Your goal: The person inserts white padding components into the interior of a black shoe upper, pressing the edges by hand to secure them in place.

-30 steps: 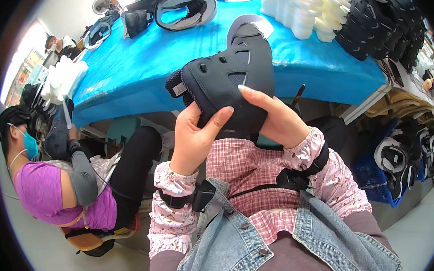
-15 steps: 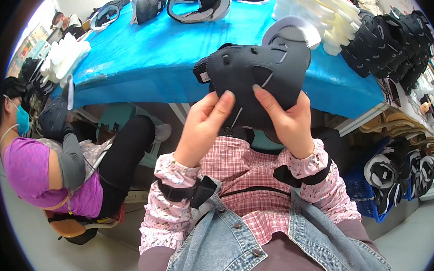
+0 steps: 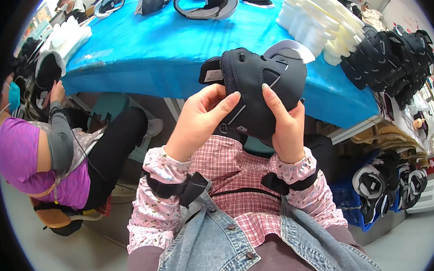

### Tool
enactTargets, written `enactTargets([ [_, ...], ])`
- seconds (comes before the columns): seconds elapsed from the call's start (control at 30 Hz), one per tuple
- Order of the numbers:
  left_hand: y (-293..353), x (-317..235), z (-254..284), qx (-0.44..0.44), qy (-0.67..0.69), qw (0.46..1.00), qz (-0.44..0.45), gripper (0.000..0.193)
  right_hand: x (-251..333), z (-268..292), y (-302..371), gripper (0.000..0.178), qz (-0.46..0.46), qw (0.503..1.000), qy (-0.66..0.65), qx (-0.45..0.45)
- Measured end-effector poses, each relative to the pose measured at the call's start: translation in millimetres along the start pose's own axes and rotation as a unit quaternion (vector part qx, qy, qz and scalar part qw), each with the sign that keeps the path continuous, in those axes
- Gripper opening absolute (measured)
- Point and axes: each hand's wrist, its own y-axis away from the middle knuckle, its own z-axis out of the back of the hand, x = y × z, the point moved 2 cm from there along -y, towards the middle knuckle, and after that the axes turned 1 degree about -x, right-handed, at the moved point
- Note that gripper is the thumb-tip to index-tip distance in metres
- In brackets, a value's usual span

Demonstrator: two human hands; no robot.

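Note:
Both my hands hold up a black padded piece (image 3: pixel 254 98), shaped somewhat like a shoe upper, above the near edge of the blue-covered table. It has a small round hole, a stitched triangular patch, thin light lines and a white curved edge at its far right end. My left hand (image 3: pixel 203 114) grips its left side, thumb on top and fingers curled behind, beside a black flap with a white label (image 3: pixel 213 76). My right hand (image 3: pixel 287 126) pinches the right side, its thumb lying on the outer face. Fingers behind the piece are partly hidden.
The blue table (image 3: pixel 137 56) carries similar black and grey pieces (image 3: pixel 206 4) at the back and stacked white curved parts (image 3: pixel 319 20). Black pieces (image 3: pixel 391 60) are piled at right, above a blue crate (image 3: pixel 347 197). A co-worker in purple (image 3: pixel 29 152) sits at left, handling another piece.
The black piece has tilted and turned slightly in my hands, showing more of the labelled flap. My hands shifted slightly left. The co-worker's piece turned, showing its opening.

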Motion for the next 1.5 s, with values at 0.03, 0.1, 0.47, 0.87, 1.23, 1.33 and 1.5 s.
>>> enactTargets([
  [0.03,-0.3,3.7,2.6,-0.023,-0.063,0.997,-0.027,0.020,-1.6,-1.9,1.3,0.020,-0.001,1.000,0.001,0.002],
  [0.1,-3.5,15.3,3.3,-0.046,-0.123,0.990,-0.053,0.017,-3.3,-5.9,7.2,0.018,0.076,0.993,0.088,-0.006],
  [0.47,9.9,-3.3,13.4,0.008,0.122,0.992,0.025,0.040,10.8,-5.0,9.1,0.019,0.021,0.999,0.022,0.021],
  [0.87,10.8,19.2,29.8,-0.238,0.237,0.941,-0.036,0.043,-7.0,-25.8,17.2,0.039,0.049,0.942,0.187,0.273],
  [1.23,14.6,44.5,56.0,0.003,0.436,0.890,-0.133,0.015,4.0,-34.8,34.4,0.027,0.275,0.845,0.322,0.326],
  [1.33,11.8,43.6,58.5,0.048,0.441,0.886,-0.134,0.013,5.1,-34.0,40.4,0.032,0.302,0.823,0.361,0.318],
  [1.5,13.5,42.8,63.5,0.074,0.497,0.855,-0.129,0.021,15.1,-32.1,38.7,0.029,0.340,0.813,0.380,0.281],
])
